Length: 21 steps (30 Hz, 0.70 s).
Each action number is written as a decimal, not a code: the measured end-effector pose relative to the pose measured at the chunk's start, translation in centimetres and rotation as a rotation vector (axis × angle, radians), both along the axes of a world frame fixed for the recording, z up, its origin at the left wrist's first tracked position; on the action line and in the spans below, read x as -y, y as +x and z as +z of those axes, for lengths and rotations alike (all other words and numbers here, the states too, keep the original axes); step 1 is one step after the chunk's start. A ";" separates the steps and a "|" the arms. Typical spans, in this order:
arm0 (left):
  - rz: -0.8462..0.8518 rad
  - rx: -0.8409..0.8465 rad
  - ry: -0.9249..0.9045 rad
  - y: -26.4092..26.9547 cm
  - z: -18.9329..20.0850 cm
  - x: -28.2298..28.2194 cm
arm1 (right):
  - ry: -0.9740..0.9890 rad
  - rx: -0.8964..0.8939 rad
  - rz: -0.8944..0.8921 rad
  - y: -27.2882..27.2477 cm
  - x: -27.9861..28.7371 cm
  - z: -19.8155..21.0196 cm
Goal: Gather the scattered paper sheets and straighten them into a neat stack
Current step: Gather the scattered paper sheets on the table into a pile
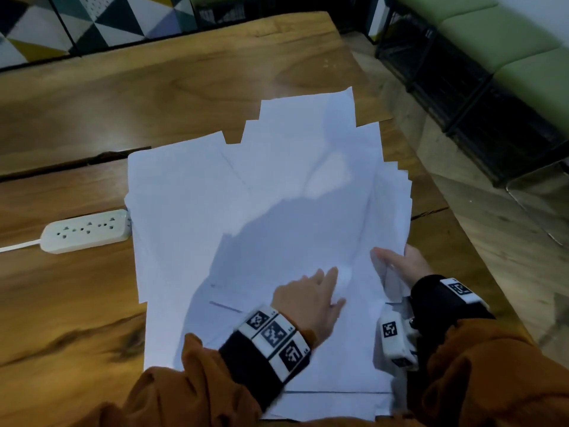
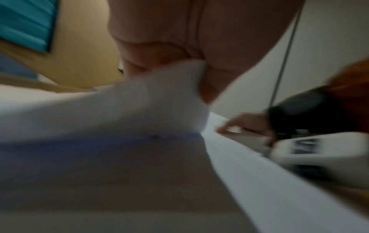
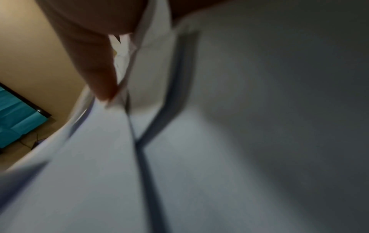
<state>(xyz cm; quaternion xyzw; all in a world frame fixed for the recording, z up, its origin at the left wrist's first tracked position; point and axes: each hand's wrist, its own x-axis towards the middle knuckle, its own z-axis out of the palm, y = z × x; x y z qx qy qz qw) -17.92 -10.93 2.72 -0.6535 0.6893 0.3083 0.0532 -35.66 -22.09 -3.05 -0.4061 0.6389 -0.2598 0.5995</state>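
Gathering: paper sheets [image 1: 277,195] fanned on desk [image 1: 92,118]; left hand [image 1: 311,300] flat atop, right hand [image 1: 403,266] pinches edge. Next: square edges.

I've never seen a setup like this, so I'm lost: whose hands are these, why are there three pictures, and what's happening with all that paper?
There is no machine: a person works with bare hands and wears three cameras. The wide picture comes from the head camera, looking down. The two blurry ones come from cameras on each wrist, looking along the fingers. On the wooden table lie many white paper sheets, overlapping and fanned out, not yet a neat stack; a white power strip sits at their left edge. The right hand grips the right edge of several sheets, thumb on top. The left hand rests on the pile; whether it pinches a sheet is too blurred to tell.
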 end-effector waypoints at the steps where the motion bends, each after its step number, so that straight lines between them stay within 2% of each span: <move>1: -0.009 -0.069 0.023 -0.3 0.3 -0.4 | 0.010 0.026 -0.041 0.2 0.0 0.2; 3: 0.151 -0.219 -0.060 1.5 0.4 -0.1 | 0.021 0.042 -0.079 0.1 0.3 -0.2; 4: 0.295 -0.220 -0.164 3.5 0.0 0.3 | 0.019 0.040 -0.071 0.1 0.3 -0.2; 6: 0.650 -0.046 -0.272 9.0 -1.6 1.2 | 0.013 0.033 -0.008 0.3 -0.1 0.3; 8: 0.968 0.164 -0.095 14.6 -2.9 1.0 | 0.007 -0.001 0.051 0.0 -0.3 0.1; 10: 1.129 0.186 0.046 17.5 -3.9 0.1 | -0.004 -0.007 0.069 -0.2 -0.2 -0.1; 11: 1.105 0.181 0.068 17.7 -4.3 0.1 | -0.003 -0.004 0.075 -0.2 -0.1 -0.1; 15: 0.675 0.232 0.110 15.3 -4.8 1.7 | -0.010 -0.011 0.110 -0.3 0.2 -0.4; 17: 0.567 0.179 0.075 14.3 -4.6 2.8 | -0.013 -0.003 0.115 -0.2 0.2 -0.2; 19: 0.596 -0.006 -0.077 14.1 -4.1 3.7 | -0.018 0.019 0.105 -0.2 0.2 -0.2; 21: 0.797 -0.275 -0.254 14.9 -3.9 4.6 | -0.006 0.045 0.083 -0.1 0.1 -0.2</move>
